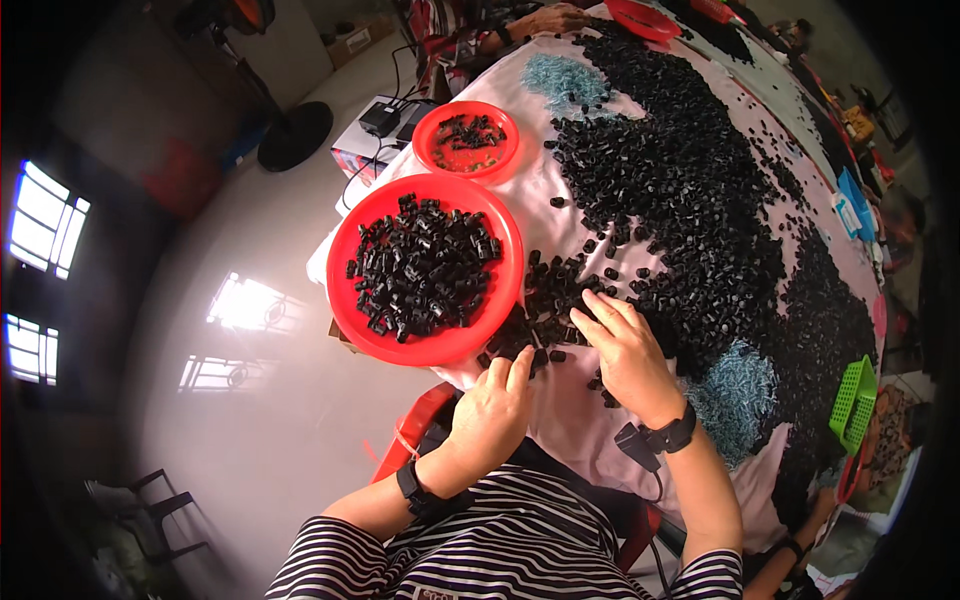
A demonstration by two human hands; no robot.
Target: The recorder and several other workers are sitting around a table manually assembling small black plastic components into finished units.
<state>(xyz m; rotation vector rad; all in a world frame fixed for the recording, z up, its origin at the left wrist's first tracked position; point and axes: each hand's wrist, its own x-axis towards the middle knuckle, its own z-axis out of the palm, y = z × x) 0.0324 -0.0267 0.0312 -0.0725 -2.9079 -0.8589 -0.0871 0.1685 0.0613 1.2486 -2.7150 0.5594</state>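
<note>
- Right grip (630, 355): fingers stretched out and slightly apart, tips down at the small black parts, and I don't see anything clamped in there.
- Left grip (490, 408): fingers bent, tips down by the parts too. Can't tell if it's pinching one, since the hand hides its own underside.
- The loose black parts (557, 355) being worked sit right between the two grips and just beyond them. Seems like fingertip handling to me, so I'd keep both hands low and drag pieces along rather than lift each one.
- Small batches, imo. The main black pile (690, 220) is beyond and right of the right grip, and pulling in too much would probably bury whatever you're looking at.
- Big red tray (440, 348) is just beyond and left of the left grip, already heaped with black parts. Easy to knock the rim with those knuckles, so go gently there.
- Watch the blue pieces (735, 395) off to the right of the right grip. A wide elbow swing could mix them in.
- Pale cloth (570, 400) on the bench under both grips looks rumpled, so short, light strokes should bunch it less.
</note>
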